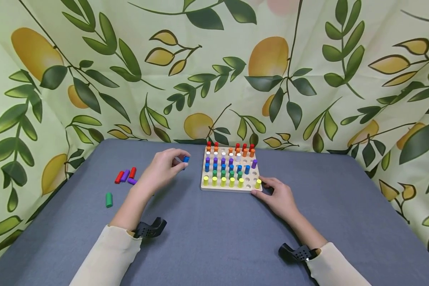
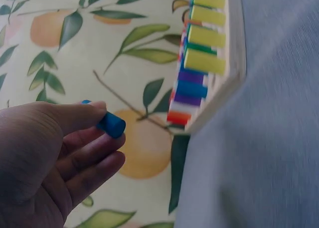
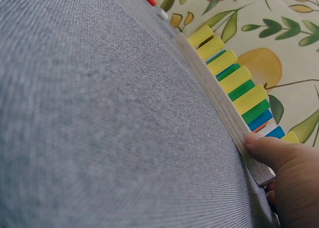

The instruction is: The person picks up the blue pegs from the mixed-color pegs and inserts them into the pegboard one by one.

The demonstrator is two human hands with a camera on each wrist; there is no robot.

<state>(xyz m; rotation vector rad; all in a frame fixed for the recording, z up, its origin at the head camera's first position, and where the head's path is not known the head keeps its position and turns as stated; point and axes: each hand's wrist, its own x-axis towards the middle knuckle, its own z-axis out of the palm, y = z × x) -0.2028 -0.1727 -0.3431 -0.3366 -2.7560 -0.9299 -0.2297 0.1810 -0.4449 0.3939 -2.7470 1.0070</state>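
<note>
A blue peg [image 2: 113, 125] is pinched between the thumb and fingers of my left hand [image 1: 163, 169], raised to the left of a wooden pegboard [image 1: 232, 190]. Rows of upright pegs fill most of the board: yellow pegs [image 1: 223, 182] at the front, then green, blue, purple, white, orange and red toward the back. Some holes show bare, mainly on the right side. My right hand [image 1: 279, 198] grips the board's front right corner, its thumb [image 3: 261, 147] along the front edge beside the last yellow peg.
Left of my left hand lie loose pegs: red pegs [image 1: 119, 177], purple pegs [image 1: 125, 175] and one green peg [image 1: 109, 200]. A grey cloth [image 1: 207, 238] covers the table. Behind it hangs a curtain [image 1: 214, 91] printed with leaves and fruit.
</note>
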